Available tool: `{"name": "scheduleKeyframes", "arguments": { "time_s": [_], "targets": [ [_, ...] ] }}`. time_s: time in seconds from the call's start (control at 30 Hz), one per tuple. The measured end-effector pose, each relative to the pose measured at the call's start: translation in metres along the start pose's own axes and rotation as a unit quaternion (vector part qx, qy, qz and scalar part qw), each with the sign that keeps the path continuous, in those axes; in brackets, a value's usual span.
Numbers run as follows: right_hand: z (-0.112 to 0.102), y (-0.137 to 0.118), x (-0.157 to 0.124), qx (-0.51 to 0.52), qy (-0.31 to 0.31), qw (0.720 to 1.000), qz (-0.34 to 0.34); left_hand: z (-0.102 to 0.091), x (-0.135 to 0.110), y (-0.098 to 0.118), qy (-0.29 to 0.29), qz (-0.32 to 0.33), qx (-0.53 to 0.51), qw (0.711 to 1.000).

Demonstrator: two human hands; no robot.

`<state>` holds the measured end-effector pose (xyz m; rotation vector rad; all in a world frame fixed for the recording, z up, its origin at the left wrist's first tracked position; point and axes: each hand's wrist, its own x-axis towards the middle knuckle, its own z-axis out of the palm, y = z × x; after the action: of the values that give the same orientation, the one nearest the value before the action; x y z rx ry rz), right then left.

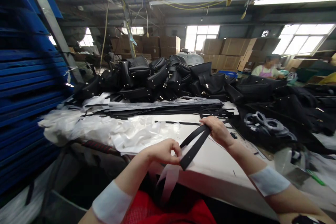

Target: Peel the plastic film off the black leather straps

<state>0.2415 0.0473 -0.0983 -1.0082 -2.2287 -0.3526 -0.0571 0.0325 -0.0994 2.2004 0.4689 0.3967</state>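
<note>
Between my two hands a black strap (194,147) is bent into a narrow loop over the near edge of the white table. Its folded far end sits in the closed fingers of my right hand (216,131). My left hand (168,152) is pinched at the strap's near end, with a bit of thin, clear film by the fingertips. Below my left hand hangs a strip of translucent film (169,183). Just beyond lies a bundle of long black straps (168,111), partly under clear plastic. Crumpled white film sheets (136,131) are heaped to the left.
Black leather bags (162,77) with metal fittings are piled across the far side. Coiled clear strips (270,124) and a green-handled tool (315,177) lie to the right. Blue stacked panels (28,84) rise at left. A person (267,68) sits beyond, near cardboard boxes (233,50).
</note>
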Motion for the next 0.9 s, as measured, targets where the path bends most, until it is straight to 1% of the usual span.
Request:
{"name": "scheduleKeyframes", "arguments": {
  "time_s": [0.07, 0.13, 0.2, 0.27, 0.33, 0.4, 0.47, 0.57, 0.63, 0.7, 0.83, 0.9],
  "targets": [
    [0.004, 0.011, -0.013, -0.059, -0.079, 0.995, 0.0, -0.009, -0.021, 0.009, -0.011, 0.006, -0.096, 0.995],
    [0.014, 0.02, -0.026, -0.102, -0.164, 0.981, 0.02, -0.015, -0.044, 0.018, -0.018, 0.023, -0.183, 0.983],
    [0.027, 0.026, -0.038, -0.124, -0.219, 0.967, 0.044, -0.017, -0.064, 0.026, -0.037, 0.031, -0.227, 0.973],
    [0.044, 0.032, -0.046, -0.126, -0.244, 0.959, 0.063, -0.016, -0.081, 0.028, -0.041, 0.005, -0.218, 0.975],
    [0.063, 0.037, -0.053, -0.124, -0.26, 0.954, 0.081, -0.012, -0.094, 0.024, -0.031, -0.044, -0.178, 0.983],
    [0.082, 0.039, -0.059, -0.119, -0.277, 0.949, 0.097, -0.005, -0.105, 0.014, -0.002, -0.094, -0.138, 0.986],
    [0.099, 0.036, -0.065, -0.112, -0.288, 0.945, 0.11, 0.005, -0.113, 0.001, 0.036, -0.142, -0.118, 0.982],
    [0.116, 0.027, -0.072, -0.106, -0.286, 0.943, 0.135, 0.023, -0.121, -0.017, 0.093, -0.192, -0.114, 0.97],
    [0.119, 0.018, -0.076, -0.109, -0.276, 0.942, 0.156, 0.035, -0.123, -0.026, 0.118, -0.201, -0.122, 0.965],
    [0.117, 0.007, -0.082, -0.116, -0.264, 0.941, 0.178, 0.046, -0.123, -0.032, 0.14, -0.204, -0.128, 0.96],
    [0.101, -0.027, -0.094, -0.118, -0.26, 0.934, 0.217, 0.059, -0.121, -0.041, 0.178, -0.212, -0.131, 0.952],
    [0.092, -0.046, -0.098, -0.09, -0.276, 0.915, 0.282, 0.063, -0.118, -0.045, 0.184, -0.208, -0.133, 0.951]
  ]
}}
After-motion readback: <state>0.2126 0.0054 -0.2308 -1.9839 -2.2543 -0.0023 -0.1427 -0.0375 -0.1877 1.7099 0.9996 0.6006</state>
